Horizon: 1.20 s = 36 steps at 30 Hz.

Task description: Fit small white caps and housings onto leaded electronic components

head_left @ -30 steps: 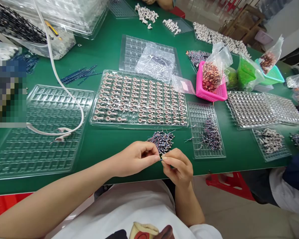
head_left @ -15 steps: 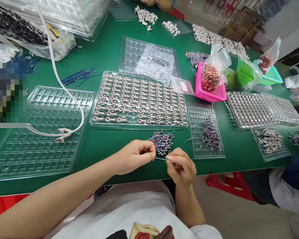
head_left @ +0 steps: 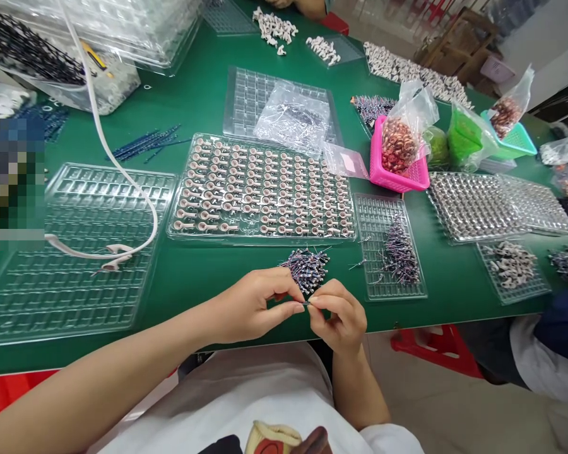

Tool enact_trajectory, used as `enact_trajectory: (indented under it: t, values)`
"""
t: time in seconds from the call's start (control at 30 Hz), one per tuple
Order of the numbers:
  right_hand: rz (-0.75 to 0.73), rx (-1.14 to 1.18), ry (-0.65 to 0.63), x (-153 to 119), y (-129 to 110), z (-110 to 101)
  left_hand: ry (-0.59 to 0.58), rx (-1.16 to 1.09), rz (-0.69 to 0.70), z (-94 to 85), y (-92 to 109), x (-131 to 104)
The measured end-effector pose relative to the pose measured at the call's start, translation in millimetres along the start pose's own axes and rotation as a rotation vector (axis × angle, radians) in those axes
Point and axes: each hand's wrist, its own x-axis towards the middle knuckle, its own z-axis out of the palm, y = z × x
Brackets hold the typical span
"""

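My left hand (head_left: 260, 306) is closed, its thumb and index finger pinching a small dark part with thin wires (head_left: 306, 303). Meeting it tip to tip, my right hand (head_left: 339, 315) pinches the other end of the same part, which the fingers mostly hide. Just beyond the fingertips lies a heap of similar small wired parts (head_left: 307, 268) on the green table. Behind the heap, a clear tray (head_left: 255, 241) holds rows of pale earphone-shaped shells (head_left: 269, 189), with a gap in its front row.
A clear tray (head_left: 66, 277) with a white cable (head_left: 152, 211) across it lies left. On the right are a tray of wired parts (head_left: 400, 252), a pink basket (head_left: 400, 180) and trays of shells (head_left: 514, 271). Another person's sleeve (head_left: 561, 328) shows at the right edge.
My hands have come together, the left fingertips moving right and slightly down to the part and the right hand shifting slightly left. The wires that showed between them are now mostly covered.
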Motion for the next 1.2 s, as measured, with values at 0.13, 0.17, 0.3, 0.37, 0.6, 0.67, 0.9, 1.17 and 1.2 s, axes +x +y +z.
enact_trajectory:
  t: [0.13,0.17,0.3,0.37,0.6,0.67,0.9,1.17,1.2]
  values:
    - [-0.016,-0.045,0.02,0.1,0.4,0.0,0.056,-0.029,-0.106,2.2,-2.6,0.4]
    - [-0.019,-0.054,0.024,0.1,0.5,-0.1,0.06,-0.041,-0.139,2.1,-3.2,0.8]
    - [-0.006,-0.074,0.032,-0.2,0.2,0.0,0.033,-0.116,-0.234,1.0,-3.7,3.7]
    - [0.008,-0.08,0.036,-0.6,-0.5,0.4,0.014,-0.149,-0.261,0.9,-3.1,4.7]
    - [0.147,-0.041,0.068,-2.7,-1.6,1.9,0.149,-0.02,-0.149,4.4,-0.2,2.3]
    - [0.196,0.002,0.067,-3.0,-1.7,1.7,0.195,0.063,-0.032,6.2,-0.6,1.4]
    - [0.378,0.109,0.077,-1.9,-3.0,0.1,0.271,0.309,0.201,11.5,-8.3,-0.5]
    - [0.448,0.107,0.099,1.4,-3.8,-0.6,0.233,0.481,0.264,9.1,-8.0,0.6]
    - [0.453,0.111,0.101,1.3,-3.6,-0.8,0.23,0.483,0.264,8.8,-7.4,0.8]
